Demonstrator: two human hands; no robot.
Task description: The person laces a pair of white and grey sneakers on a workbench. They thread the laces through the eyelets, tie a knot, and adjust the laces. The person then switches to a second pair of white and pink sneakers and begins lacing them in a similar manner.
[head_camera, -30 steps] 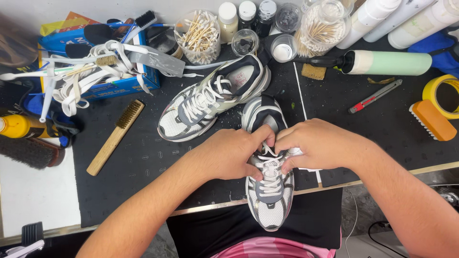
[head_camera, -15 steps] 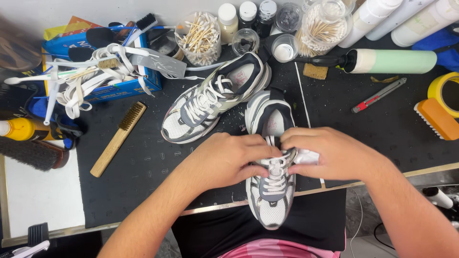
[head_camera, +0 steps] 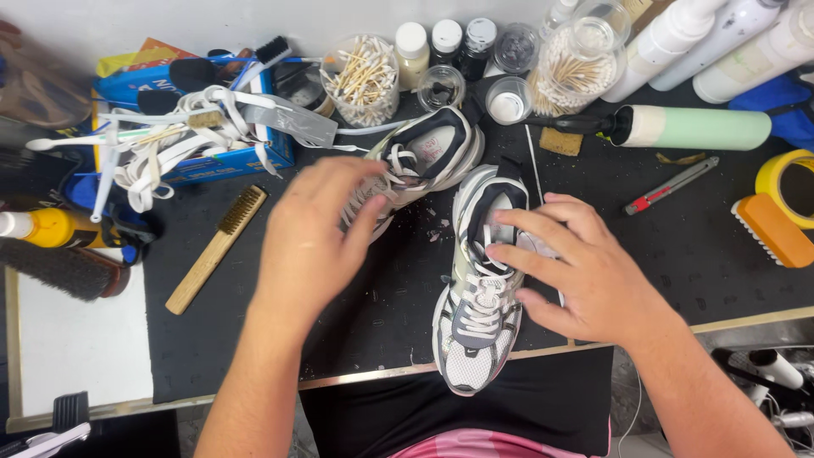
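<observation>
Black matting (head_camera: 695, 246) covers our bench, and the near shoe (head_camera: 476, 288) lies on it, toe toward us over the edge. Our right hand (head_camera: 585, 276) stays on that shoe, fingers spread loosely over its laces, pinching nothing. Our left hand (head_camera: 309, 233), a moment ago pressed beside it on the laces, has lifted off, open and blurred, over the far shoe (head_camera: 424, 157), behind and left. Further left lies a wooden brush (head_camera: 216, 250).

1. You have bare black mat (head_camera: 678, 254) right of the near sneaker (head_camera: 476, 314), up to the red cutter (head_camera: 671, 185).
2. Jars (head_camera: 366, 80) and bottles (head_camera: 691, 127) wall off the back.
3. The wooden brush (head_camera: 216, 248) crosses the left side.
</observation>
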